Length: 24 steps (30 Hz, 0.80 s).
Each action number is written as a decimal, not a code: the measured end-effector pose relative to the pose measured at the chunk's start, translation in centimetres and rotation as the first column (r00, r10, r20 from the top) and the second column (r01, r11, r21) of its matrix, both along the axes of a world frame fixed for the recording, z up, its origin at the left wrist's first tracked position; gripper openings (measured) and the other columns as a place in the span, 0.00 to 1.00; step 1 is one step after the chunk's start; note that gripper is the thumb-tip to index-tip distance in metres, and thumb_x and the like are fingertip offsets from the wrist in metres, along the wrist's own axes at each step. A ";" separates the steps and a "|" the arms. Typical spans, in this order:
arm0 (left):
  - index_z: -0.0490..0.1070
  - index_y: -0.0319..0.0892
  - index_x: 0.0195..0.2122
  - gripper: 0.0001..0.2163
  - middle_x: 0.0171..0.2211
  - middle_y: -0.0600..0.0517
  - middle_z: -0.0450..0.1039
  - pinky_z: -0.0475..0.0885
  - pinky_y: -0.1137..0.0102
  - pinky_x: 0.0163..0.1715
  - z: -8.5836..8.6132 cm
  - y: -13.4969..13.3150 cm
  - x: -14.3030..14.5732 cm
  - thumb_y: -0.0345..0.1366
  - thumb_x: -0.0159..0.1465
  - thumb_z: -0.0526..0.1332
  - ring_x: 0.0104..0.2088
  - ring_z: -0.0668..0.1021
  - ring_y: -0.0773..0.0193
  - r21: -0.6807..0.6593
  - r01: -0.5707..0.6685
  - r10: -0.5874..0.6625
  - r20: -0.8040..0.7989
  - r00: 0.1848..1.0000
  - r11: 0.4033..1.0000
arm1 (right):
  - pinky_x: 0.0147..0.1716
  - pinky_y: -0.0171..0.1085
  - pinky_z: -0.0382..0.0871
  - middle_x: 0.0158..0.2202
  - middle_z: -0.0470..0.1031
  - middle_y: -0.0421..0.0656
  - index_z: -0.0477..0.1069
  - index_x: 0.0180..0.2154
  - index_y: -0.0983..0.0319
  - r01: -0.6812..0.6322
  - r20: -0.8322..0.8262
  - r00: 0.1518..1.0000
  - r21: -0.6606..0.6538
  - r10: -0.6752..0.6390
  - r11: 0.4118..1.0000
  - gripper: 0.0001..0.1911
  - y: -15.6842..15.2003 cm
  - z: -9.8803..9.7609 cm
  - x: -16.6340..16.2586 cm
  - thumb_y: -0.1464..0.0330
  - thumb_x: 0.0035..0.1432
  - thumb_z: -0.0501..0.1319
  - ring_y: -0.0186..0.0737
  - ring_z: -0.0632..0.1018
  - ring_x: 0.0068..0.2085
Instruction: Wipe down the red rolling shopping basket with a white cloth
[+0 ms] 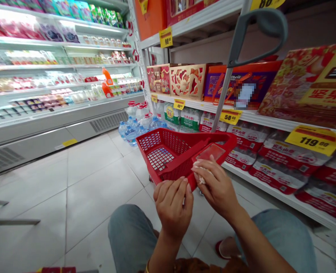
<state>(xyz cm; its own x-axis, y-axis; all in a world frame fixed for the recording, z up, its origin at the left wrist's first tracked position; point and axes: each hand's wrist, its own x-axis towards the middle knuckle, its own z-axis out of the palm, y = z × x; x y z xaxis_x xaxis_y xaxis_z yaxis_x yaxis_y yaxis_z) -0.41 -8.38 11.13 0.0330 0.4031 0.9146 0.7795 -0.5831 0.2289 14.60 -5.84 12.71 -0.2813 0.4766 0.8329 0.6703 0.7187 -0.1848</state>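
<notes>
- Nearest: 2 denim-clad knees [130,223] flanked the working space, left and right, above a pale tiled floor [93,204].
- Left hand [173,206]: its fingers were closed over the near edge of the red basket [153,170], with the thumb at the right of the grip.
- Right hand [217,185]: its fingers were bent and drawn narrow about a crumpled white wad [202,177], apparently tissue, at the basket's near right edge, just beside the left hand. How hard it pressed could not be told.
- Red basket: it stood just beyond the hands, with perforated walls and, toward its right end, a framed translucent panel [212,151].
- Handling, as judged: steady work called for a firm left grip beside the wad, short strokes along the edge, and fresh folds of the wad turned outward.
- Beyond, right: a grey loop handle [236,41] topped a metal pole [223,94]; behind it, shelving held bottled-water packs [281,155] beneath boxed goods [187,81], with tags reading 49, 58 and 119.
- Far: blue-tinted water bottles [130,132] stood on the floor; at far left, a lit refrigerated case [85,113] displayed packaged goods.
</notes>
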 end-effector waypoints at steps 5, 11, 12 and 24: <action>0.73 0.39 0.39 0.06 0.34 0.48 0.80 0.69 0.61 0.43 -0.1 0.0 0.0 0.25 0.62 0.61 0.36 0.77 0.60 0.004 -0.017 0.017 -0.005 1.000 1.000 | 0.59 0.55 0.65 0.45 0.77 0.47 0.70 0.48 0.60 -0.100 -0.023 0.995 -0.014 0.099 0.995 0.13 -0.9 -0.1 -1.3 0.72 0.61 0.57 0.42 0.76 0.51; 0.74 0.40 0.40 0.07 0.34 0.49 0.81 0.70 0.62 0.41 -0.1 0.2 -0.3 0.25 0.61 0.62 0.34 0.78 0.61 0.017 0.007 -0.006 -0.028 1.000 1.000 | 0.57 0.55 0.68 0.43 0.77 0.47 0.71 0.47 0.60 -0.061 0.052 0.997 0.043 0.058 0.997 0.12 -0.4 0.1 -0.8 0.71 0.61 0.59 0.44 0.76 0.49; 0.74 0.41 0.40 0.08 0.34 0.49 0.81 0.70 0.62 0.42 -0.1 0.2 -0.4 0.26 0.61 0.62 0.34 0.78 0.61 0.020 0.011 -0.010 -0.031 0.999 1.000 | 0.57 0.55 0.67 0.43 0.77 0.47 0.71 0.47 0.60 -0.049 0.062 0.997 0.045 0.046 0.998 0.12 -0.3 0.2 -0.7 0.70 0.61 0.59 0.44 0.76 0.49; 0.74 0.40 0.40 0.08 0.35 0.49 0.81 0.69 0.62 0.42 0.0 0.3 -0.4 0.25 0.60 0.62 0.35 0.78 0.61 0.014 0.039 -0.039 -0.014 0.999 0.999 | 0.60 0.59 0.62 0.46 0.76 0.48 0.70 0.49 0.59 0.002 0.065 0.998 0.008 -0.003 1.000 0.14 1.0 0.0 1.4 0.72 0.61 0.58 0.44 0.76 0.50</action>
<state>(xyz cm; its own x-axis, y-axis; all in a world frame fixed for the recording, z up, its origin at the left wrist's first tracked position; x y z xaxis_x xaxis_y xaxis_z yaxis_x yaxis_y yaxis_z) -0.85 -8.04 11.14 0.0611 0.3884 0.9195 0.7591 -0.6162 0.2099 15.96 -4.83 12.69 -0.3335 0.4708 0.8168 0.6823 0.7184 -0.1355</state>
